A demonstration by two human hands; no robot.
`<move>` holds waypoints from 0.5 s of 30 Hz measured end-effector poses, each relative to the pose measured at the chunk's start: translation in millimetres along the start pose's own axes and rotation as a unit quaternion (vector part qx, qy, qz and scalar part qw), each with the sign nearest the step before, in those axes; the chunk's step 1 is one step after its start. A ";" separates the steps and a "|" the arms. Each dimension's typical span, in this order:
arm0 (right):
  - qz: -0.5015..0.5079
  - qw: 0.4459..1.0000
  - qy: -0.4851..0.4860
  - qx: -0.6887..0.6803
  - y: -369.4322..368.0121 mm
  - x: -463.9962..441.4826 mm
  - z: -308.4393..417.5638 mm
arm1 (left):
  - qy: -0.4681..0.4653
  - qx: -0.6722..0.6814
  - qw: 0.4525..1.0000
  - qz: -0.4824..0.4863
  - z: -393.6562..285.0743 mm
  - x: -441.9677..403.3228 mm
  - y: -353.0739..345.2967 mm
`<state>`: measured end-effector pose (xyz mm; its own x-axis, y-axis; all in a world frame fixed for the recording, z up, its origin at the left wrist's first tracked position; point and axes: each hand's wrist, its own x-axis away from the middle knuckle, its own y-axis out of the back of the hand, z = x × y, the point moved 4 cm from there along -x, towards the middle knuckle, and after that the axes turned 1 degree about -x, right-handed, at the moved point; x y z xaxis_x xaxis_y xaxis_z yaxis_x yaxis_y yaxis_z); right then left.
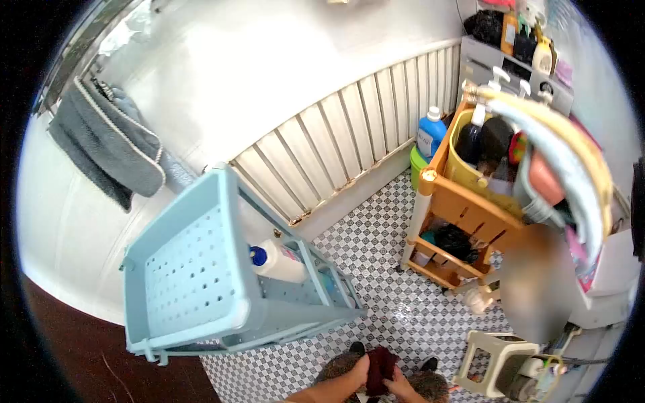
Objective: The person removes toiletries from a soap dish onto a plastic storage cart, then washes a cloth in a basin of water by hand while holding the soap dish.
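Low in the head view, a dark red cloth point(381, 368) hangs bunched between my two hands. My left hand point(359, 375) is closed on its left side, and my right hand point(399, 385) grips the right side. Part of the cloth and some fingers are hidden from above. The cloth is held in front of my legs, over the patterned floor point(396, 305). Closest to my left hand stands a light blue plastic shelf rack point(282, 326) with a perforated top tray. A white bottle point(279, 262) with a blue cap is on its lower level.
An orange shelf point(463, 191) on the right carries a yellow bucket point(463, 134) with bottles and draped cloths. A beige stool point(490, 359) stands at lower right. A blue bottle point(431, 134) is by the white radiator point(349, 121). Grey towel point(107, 144) hangs at upper left.
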<state>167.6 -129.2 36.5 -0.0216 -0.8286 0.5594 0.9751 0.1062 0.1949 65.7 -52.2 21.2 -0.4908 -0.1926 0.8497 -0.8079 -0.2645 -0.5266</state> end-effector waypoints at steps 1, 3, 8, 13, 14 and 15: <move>0.073 0.974 -0.073 -0.201 14.6 6.6 27.3 | 0.025 -0.012 0.999 0.026 -11.6 30.3 -37.7; 0.116 0.953 -0.112 -0.255 36.7 21.7 32.6 | 0.023 0.030 0.972 0.234 -17.6 70.9 -89.2; 0.016 0.996 -0.011 -0.088 103.4 64.5 105.1 | -0.059 -0.039 0.995 0.065 -10.9 129.3 -154.7; -0.076 0.992 0.083 0.051 147.6 106.4 206.0 | -0.139 -0.149 0.973 0.107 -21.3 182.8 -221.0; -0.100 0.987 0.066 0.107 154.2 115.0 227.7 | -0.167 -0.146 0.971 0.091 -24.6 193.3 -225.6; -0.126 0.977 0.052 0.165 160.2 119.8 240.8 | -0.163 -0.150 0.971 0.095 -27.0 199.7 -231.5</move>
<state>268.0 -79.1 328.7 -0.2129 -0.9005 0.3791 0.8173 0.0485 0.5742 145.9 -4.0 313.5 -0.5506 -0.5122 0.6592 -0.7956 0.0831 -0.6001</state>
